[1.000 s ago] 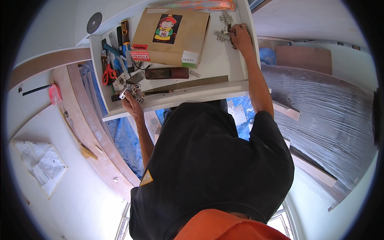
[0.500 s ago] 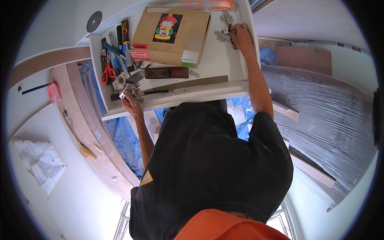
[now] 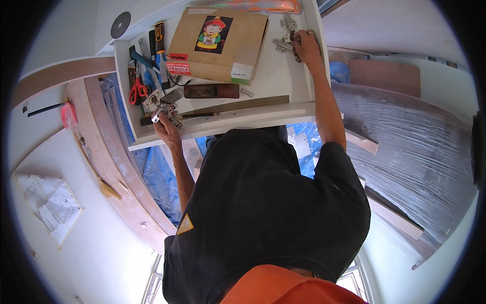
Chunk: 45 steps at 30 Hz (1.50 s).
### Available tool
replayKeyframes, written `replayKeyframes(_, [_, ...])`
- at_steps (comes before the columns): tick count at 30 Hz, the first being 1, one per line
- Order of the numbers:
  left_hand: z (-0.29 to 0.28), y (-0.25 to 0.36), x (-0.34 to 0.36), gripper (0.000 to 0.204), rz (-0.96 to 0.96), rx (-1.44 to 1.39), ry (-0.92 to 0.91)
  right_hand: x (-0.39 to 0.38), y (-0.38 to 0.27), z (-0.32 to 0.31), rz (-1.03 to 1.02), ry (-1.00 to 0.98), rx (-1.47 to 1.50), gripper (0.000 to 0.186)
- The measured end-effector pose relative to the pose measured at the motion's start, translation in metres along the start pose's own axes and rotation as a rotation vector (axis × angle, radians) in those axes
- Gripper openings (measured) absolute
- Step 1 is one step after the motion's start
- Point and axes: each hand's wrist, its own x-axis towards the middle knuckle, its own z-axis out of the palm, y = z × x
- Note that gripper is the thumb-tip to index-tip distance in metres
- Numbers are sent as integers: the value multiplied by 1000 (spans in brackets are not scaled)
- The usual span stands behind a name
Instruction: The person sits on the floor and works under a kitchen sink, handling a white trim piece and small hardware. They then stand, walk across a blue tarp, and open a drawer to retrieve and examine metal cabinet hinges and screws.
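In a white drawer (image 3: 268, 109), my left hand (image 3: 166, 126) grips several silver metal hinges (image 3: 167, 114) at the front left corner. My right hand (image 3: 306, 48) has its fingers closed on a hinge in a cluster of metal hinges (image 3: 283, 43) at the drawer's right side. Between my hands lies a cardboard box (image 3: 212, 66) with a cartoon sticker. In front of it are a dark wooden block (image 3: 211, 91), a long flat strip (image 3: 253, 101) and a pencil (image 3: 200, 114). Red-handled scissors (image 3: 136, 92) and several tools (image 3: 159, 38) lie at the left.
Wooden boards (image 3: 121, 172) and blue sheeting (image 3: 162, 177) are at the left, with a straw broom (image 3: 109, 190). A plastic-wrapped panel (image 3: 410, 142) occupies the right. A sheet of paper (image 3: 48, 207) is at the far left. A black disc (image 3: 120, 24) sits above the drawer's left corner.
The view has shifted very slightly. Both hands stay on the hinges with almost no visible movement.
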Motion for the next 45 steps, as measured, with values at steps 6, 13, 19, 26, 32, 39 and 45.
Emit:
replayKeyframes(6, [0, -2, -1, 30, 3, -41, -8, -1, -2, -4, -3, -15, 57, 21])
replayKeyframes(13, [-1, -5, 0, 30, 13, -44, -10, 1, -2, -4, 14, -12, 33, 17])
replayKeyframes(19, [-1, -4, 0, 30, -16, -47, -8, 2, 2, -2, -20, 2, 23, 17])
replayKeyframes(26, [1, -3, 0, 29, -15, -83, -4, 2, 5, -1, -41, 10, 36, 17])
replayKeyframes(32, [-1, -5, 1, 28, 19, -46, -14, 3, 5, 0, -15, 2, 17, 18])
replayKeyframes(39, [0, -4, 1, 28, 11, -79, -29, 3, 8, 2, -50, 18, 31, 15])
replayKeyframes(45, [1, -3, 1, 28, -4, -74, -31, 3, 12, 4, -88, 41, 49, 14])
